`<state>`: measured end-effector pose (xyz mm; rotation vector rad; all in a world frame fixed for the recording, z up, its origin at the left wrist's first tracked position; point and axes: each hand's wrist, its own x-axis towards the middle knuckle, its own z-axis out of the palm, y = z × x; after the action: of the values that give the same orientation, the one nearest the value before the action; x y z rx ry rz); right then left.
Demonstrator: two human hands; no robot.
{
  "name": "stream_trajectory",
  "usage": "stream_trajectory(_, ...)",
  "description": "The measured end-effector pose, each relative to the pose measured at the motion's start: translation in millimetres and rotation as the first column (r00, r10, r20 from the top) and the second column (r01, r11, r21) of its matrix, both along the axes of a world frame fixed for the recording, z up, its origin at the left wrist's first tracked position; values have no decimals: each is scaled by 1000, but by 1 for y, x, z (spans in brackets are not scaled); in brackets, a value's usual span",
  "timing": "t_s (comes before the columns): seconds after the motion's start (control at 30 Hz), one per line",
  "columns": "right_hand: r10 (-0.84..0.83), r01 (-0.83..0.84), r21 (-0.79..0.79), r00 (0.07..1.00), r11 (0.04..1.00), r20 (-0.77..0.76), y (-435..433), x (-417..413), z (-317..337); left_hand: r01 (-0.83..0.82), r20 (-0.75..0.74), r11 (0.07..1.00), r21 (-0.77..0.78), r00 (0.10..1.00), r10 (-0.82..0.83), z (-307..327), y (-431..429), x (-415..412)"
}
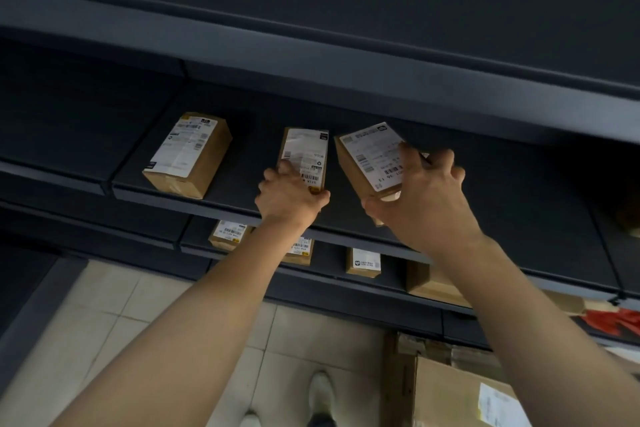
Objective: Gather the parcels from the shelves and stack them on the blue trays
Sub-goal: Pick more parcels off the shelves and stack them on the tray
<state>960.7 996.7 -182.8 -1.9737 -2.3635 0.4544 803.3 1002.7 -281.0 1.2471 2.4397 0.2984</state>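
Fingers point(287, 172) of the left hand point(289, 196) curl around the near end of the narrow middle parcel point(304, 152), pinching it on the dark shelf point(485, 204). The right hand point(420, 199) clamps the right parcel point(372, 158), fingers over its label, thumb beneath, its near end tilted up off the shelf. A third parcel point(188, 156) lies untouched well to the left. On the shelf below, four more parcels show, partly hidden by the two arms. A larger box point(450, 392) sits on the tiled floor point(104, 305).

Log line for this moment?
left hand: grips middle parcel | right hand: grips right parcel | left parcel: on shelf
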Motion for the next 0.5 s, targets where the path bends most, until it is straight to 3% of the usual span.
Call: stream_trajectory(0.5, 197, -201, -36, 977, 979, -81, -53, -82, 10, -137, -185, 991, -9, 974, 133, 60, -110, -64)
